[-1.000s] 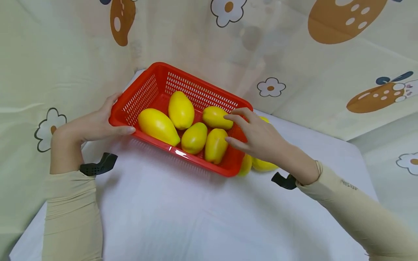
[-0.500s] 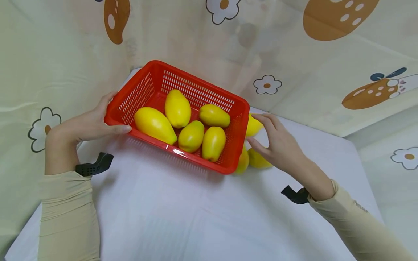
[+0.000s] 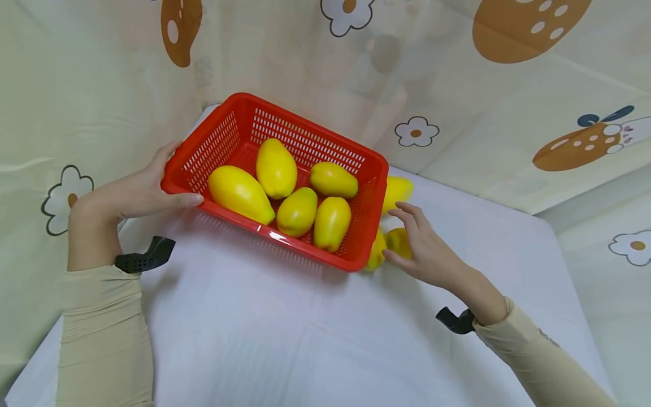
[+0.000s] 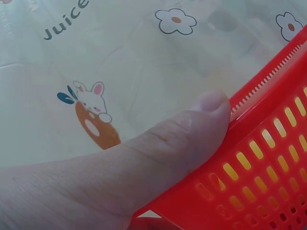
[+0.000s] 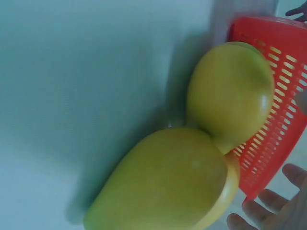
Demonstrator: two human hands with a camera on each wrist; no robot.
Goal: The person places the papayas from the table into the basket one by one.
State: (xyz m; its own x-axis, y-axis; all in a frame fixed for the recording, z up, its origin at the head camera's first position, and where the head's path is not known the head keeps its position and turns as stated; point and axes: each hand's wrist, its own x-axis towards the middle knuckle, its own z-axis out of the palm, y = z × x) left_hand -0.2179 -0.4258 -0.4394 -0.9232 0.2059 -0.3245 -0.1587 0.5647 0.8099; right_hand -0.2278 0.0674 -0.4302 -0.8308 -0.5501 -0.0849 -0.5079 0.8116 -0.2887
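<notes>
A red plastic basket point(image 3: 310, 124) with slotted walls holds several yellow mangoes point(image 3: 276, 169). My left hand point(image 3: 144, 189) grips its left end, the thumb lying along the front rim. In the left wrist view that thumb point(image 4: 168, 141) presses near the basket's corner; the other fingers are hidden. Outside the right end, more mangoes lie on the cloth: one at the back point(image 3: 399, 191), one against the basket point(image 3: 375, 253) and one under my right hand point(image 3: 427, 251). The right hand holds nothing, its fingers spread and slightly bent over this last mango point(image 5: 165, 182).
White cloth point(image 3: 285, 339) covers the table. Behind and to the left, a patterned curtain point(image 3: 285, 68) hangs close to the basket's far side. Black wrist mounts point(image 3: 147, 257) sit on both of the person's wrists.
The right hand has left the basket's inside, passed over its right end and then come a little nearer over the loose mangoes. The left hand keeps its hold on the basket.
</notes>
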